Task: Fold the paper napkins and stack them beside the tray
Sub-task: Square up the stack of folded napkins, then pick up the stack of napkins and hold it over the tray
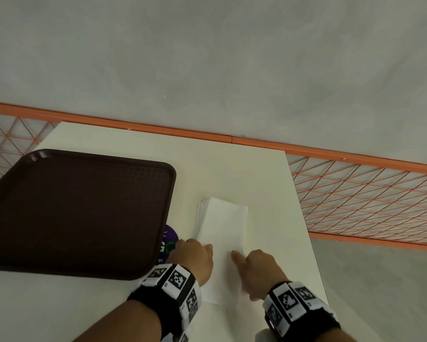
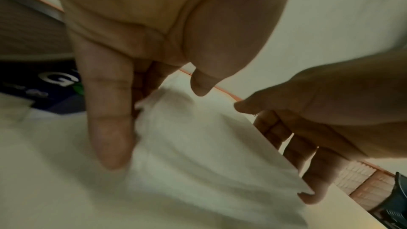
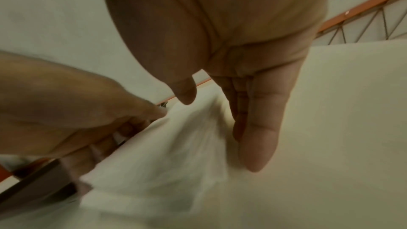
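Both hands (image 1: 222, 262) touch a napkin (image 1: 222, 243) on the cream table (image 1: 269, 181) beside grey floor (image 1: 207, 58).

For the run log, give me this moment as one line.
stage: folding | napkin: on table, right of tray | left hand: at left edge | right hand: fingers on right side

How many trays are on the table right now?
1: the brown tray sits on the table's left side, left of the napkins. Its left end is cut off by the frame.

A dark brown textured plastic tray (image 1: 79, 208) sits on the cream table (image 1: 269, 183) beside white paper napkins (image 1: 223, 225). A purple round sticker (image 1: 171, 239) carries white and seemingly green lettering. The mesh railing (image 1: 360, 191) is orange.
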Available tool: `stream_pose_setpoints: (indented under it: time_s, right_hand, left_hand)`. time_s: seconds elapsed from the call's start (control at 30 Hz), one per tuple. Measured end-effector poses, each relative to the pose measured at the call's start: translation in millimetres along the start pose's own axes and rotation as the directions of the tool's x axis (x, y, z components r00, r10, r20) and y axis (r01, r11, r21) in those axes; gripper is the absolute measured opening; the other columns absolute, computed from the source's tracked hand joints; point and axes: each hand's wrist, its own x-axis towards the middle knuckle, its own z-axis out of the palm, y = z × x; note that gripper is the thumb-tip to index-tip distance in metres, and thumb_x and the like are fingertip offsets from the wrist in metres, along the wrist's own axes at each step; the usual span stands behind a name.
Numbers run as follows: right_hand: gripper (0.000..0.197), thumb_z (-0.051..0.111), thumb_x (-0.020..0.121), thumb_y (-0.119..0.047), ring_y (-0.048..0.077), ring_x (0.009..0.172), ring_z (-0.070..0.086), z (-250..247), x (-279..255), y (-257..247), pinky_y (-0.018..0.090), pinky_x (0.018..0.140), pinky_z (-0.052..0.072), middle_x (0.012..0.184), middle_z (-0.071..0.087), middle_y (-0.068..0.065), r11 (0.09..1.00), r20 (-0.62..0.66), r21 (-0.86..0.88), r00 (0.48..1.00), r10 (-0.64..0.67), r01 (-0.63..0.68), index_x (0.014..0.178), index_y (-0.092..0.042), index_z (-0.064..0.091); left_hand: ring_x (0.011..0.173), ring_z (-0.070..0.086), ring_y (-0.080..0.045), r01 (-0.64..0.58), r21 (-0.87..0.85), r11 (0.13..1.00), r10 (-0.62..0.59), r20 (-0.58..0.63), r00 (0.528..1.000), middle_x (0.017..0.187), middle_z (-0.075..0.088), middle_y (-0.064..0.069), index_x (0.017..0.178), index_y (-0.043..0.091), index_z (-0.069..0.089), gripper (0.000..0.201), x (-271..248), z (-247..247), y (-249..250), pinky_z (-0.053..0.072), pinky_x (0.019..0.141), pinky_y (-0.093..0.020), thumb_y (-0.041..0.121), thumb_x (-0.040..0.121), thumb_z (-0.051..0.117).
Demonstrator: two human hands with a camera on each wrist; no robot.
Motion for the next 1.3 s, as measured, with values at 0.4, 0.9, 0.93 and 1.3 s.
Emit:
stream_pose_setpoints:
  time_s: [0.4,0.9,0.93,1.3]
  right_hand:
    - [0.04,0.034,0.1,-0.031,0.034,0.116,0.054,-31,47,-51,0.033,0.089,0.043,0.128,0.056,0.017,0.996,-0.176,-0.032,0.98,-0.09,0.086,0.122,-0.004,0.053]
    - [0.05,0.058,0.088,-0.048,0.031,0.105,0.062,-18,2,-39,0.03,0.078,0.047,0.117,0.062,0.012,0.997,-0.118,0.034,0.99,0.072,-0.068,0.113,-0.005,0.057]
    - [0.048,0.058,0.088,-0.047,0.03,0.103,0.062,-13,0,-40,0.03,0.076,0.047,0.116,0.062,0.011,0.995,-0.098,0.073,0.992,0.073,-0.066,0.112,-0.005,0.057]
    - [0.051,0.069,0.082,-0.035,0.028,0.09,0.065,-4,-9,-36,0.031,0.069,0.052,0.104,0.067,0.012,0.87,0.039,0.477,0.991,0.124,-0.128,0.118,-0.001,0.057]
  left_hand:
    - [0.122,0.049,-0.031,0.034,-0.282,0.959,-0.062,-0.089,0.994,0.13,0.054,-0.017,0.123,-0.001,0.055,0.04,53,-52,14,0.041,0.096,-0.035,0.017,0.103,0.026]
    - [0.1,0.063,-0.026,0.116,-0.188,0.975,-0.145,-0.147,0.979,0.11,0.064,-0.01,0.1,0.006,0.06,0.03,34,-12,-5,0.04,0.068,-0.029,0.034,0.096,0.05]
    - [0.099,0.063,-0.026,0.124,-0.201,0.972,-0.152,-0.13,0.98,0.109,0.064,-0.01,0.1,0.006,0.06,0.029,31,-9,-5,0.041,0.067,-0.029,0.033,0.096,0.051]
    - [0.099,0.063,-0.026,0.168,-0.381,0.909,-0.208,-0.065,0.976,0.11,0.064,-0.011,0.101,0.005,0.058,0.028,10,-1,-9,0.043,0.069,-0.028,0.031,0.092,0.056]
